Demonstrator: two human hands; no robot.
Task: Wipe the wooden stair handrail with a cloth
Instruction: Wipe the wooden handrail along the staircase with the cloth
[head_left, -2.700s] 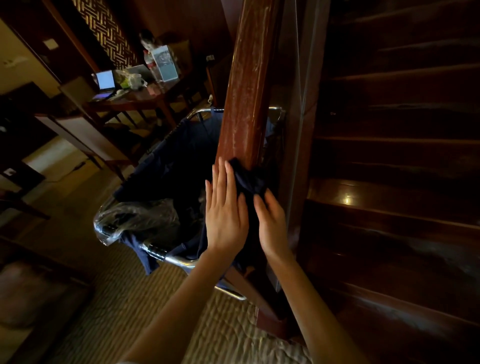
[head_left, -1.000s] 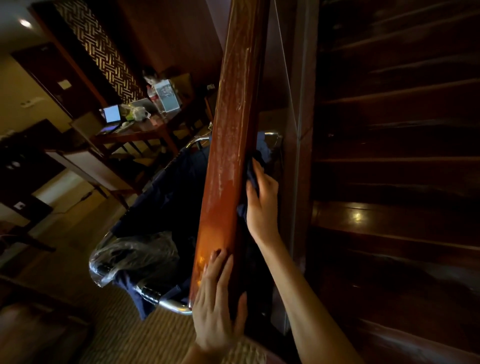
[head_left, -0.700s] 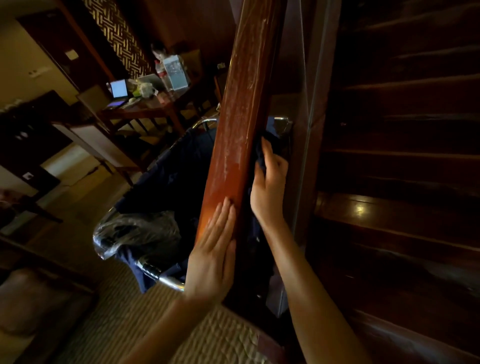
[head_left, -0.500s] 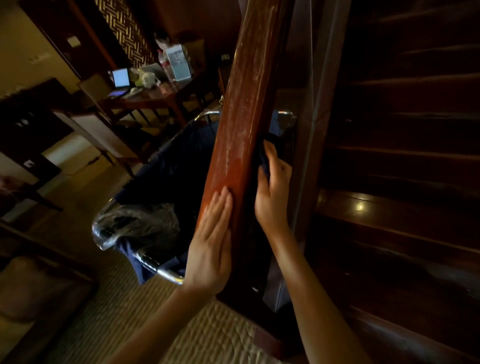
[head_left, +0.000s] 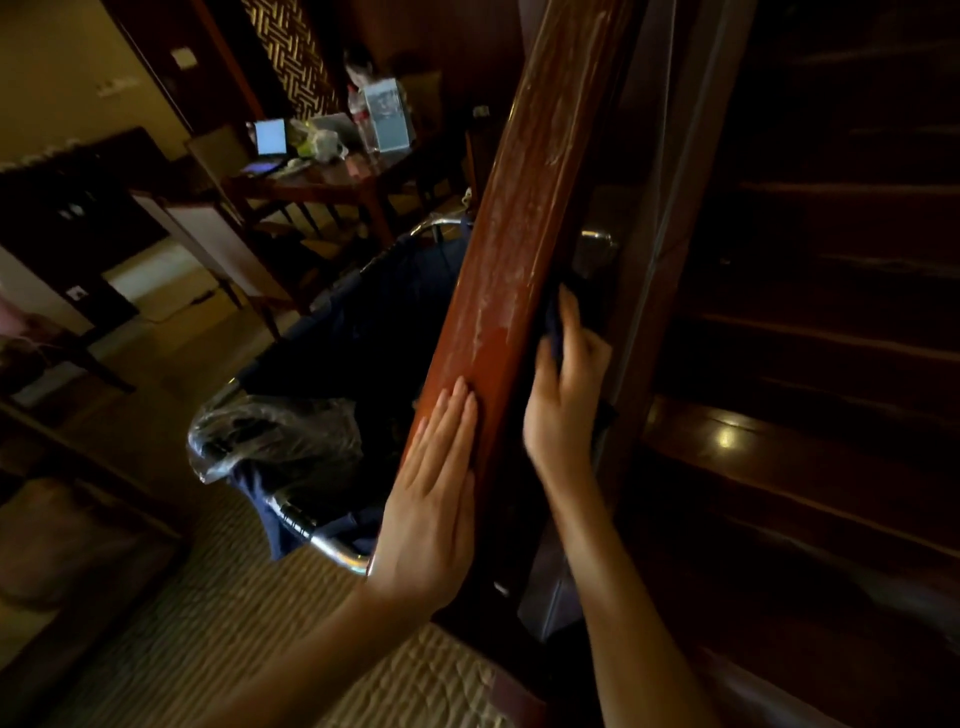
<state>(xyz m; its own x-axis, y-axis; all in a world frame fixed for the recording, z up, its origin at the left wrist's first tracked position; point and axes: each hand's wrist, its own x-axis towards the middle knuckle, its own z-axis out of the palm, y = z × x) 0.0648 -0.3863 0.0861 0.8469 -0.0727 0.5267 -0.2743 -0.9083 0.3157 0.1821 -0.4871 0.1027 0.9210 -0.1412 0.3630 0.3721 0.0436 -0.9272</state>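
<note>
- The wooden handrail (head_left: 519, 208) runs as one long sloping bar, from low and near between the two forearms up and away towards the top of the view; any stroke has to follow that long axis
- The right hand (head_left: 569, 400) is on the rail's right side face, on the side of the stairs (head_left: 805, 457); it presses the dark cloth (head_left: 555, 327) against the wood, with the forefinger stretched up along the rail and a fold of cloth pinched between thumb and forefinger
- The cloth is touching the rail about halfway up its visible length, and part of it hangs out below the palm
- The left hand (head_left: 431, 499) lies lower and nearer, on the rail's upper face, fingers straight and pressed together, flat on the wood, holding nothing; it seems to steady the body and not to wipe
- Above the left fingertips the upper face carries pale dusty streaks (head_left: 511, 260), while the wood just at the fingertips looks clean and reddish
- My judgement: the unwiped part lies up and ahead of both hands, and the right hand, higher and holding the cloth, is the one to reach it, sliding up along the bar
- A dark blue laundry cart (head_left: 363, 312) stands just beside the rail on its left
</note>
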